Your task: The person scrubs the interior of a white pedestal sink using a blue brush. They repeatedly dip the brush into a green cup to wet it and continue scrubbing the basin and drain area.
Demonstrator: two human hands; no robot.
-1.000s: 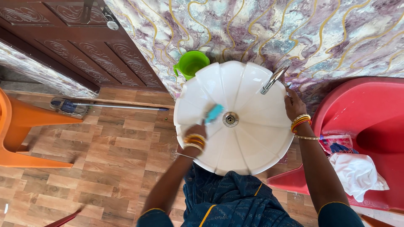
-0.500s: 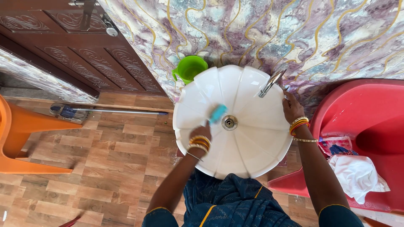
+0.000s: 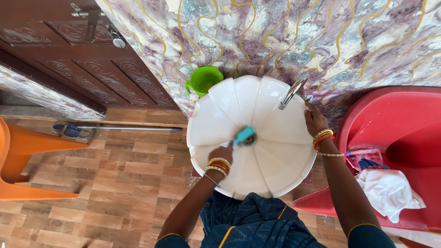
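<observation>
Brush, small turquoise plastic scrub type [image 3: 244, 134]: light, stiff, prob wet/slippery; grip by handle. Left hand [image 3: 222, 154] closed round it, near drain of white scalloped ceramic basin [image 3: 275, 156]. Right hand [image 3: 313, 120] on far-right rim by chrome tap [image 3: 290, 93]; grip can't tell.

brush [image 3: 243, 135] in basin [image 3: 280, 170], mug [image 3: 202, 79] behind, chair [image 3: 390, 124] right

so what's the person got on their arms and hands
Both forearms are bare. The left hand has a stack of gold and orange-red bangles at the wrist plus one thin bangle higher up; the right hand has the same. Dark blue short sleeves with yellow-edged cuffs end above the elbows.
</observation>
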